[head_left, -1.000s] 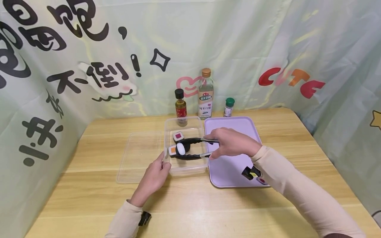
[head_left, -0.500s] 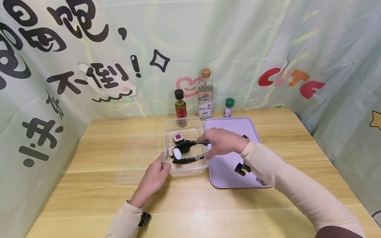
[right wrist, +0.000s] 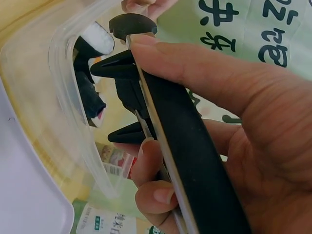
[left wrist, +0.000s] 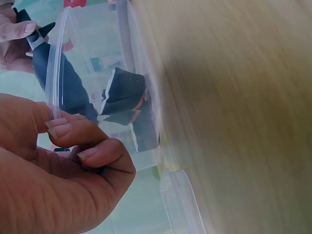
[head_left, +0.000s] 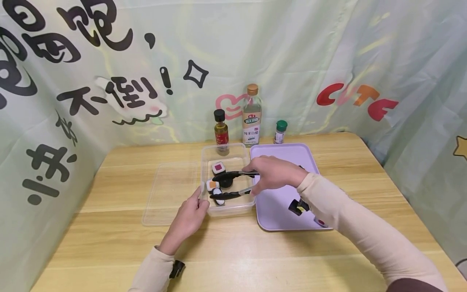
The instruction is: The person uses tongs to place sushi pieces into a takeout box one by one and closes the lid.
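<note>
Black tongs [head_left: 233, 184] are gripped in the right hand [head_left: 271, 175], their tips lowered into the clear container [head_left: 228, 207]. Its near-left rim is pinched by the left hand [head_left: 187, 218]. Inside are three sushi pieces: a red-topped one [head_left: 218, 167] at the far side, an orange-topped one [head_left: 212, 185] and a white one [head_left: 219, 199] near the tong tips. A clear lid [head_left: 171, 192] lies just left; the purple tray [head_left: 281, 156] to the right holds another sushi piece [head_left: 298, 207].
</note>
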### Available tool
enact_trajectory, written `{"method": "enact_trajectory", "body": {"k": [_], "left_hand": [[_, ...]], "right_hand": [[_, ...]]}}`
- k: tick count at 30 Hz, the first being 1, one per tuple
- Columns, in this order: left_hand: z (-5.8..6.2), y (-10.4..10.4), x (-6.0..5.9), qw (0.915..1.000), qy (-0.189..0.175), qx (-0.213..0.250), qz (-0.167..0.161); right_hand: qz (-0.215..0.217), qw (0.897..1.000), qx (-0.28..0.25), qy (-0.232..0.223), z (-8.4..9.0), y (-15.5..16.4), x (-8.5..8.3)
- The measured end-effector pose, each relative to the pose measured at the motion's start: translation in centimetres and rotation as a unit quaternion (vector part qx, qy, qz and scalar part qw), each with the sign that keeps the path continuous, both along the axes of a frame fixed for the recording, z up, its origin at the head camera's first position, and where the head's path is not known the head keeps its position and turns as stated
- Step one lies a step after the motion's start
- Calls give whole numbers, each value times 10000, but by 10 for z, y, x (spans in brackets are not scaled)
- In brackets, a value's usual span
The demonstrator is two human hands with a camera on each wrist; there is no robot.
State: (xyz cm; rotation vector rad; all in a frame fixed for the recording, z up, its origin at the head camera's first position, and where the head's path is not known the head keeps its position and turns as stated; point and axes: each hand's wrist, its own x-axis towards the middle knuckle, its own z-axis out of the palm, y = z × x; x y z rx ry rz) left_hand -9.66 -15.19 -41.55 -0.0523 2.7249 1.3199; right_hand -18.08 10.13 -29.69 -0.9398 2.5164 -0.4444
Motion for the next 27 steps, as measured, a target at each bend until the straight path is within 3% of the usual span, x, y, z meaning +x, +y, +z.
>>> {"method": "enact_trajectory", "body": {"k": [16, 27], "left_hand": [[-1, 0, 0, 10000, -31, 60, -39], [-1, 0, 0, 9999, 112, -15, -77]], "right_hand": [[-643, 9954, -691, 160, 0, 59, 2], [-1411, 9829, -1179, -76, -7, 103, 7]]}}
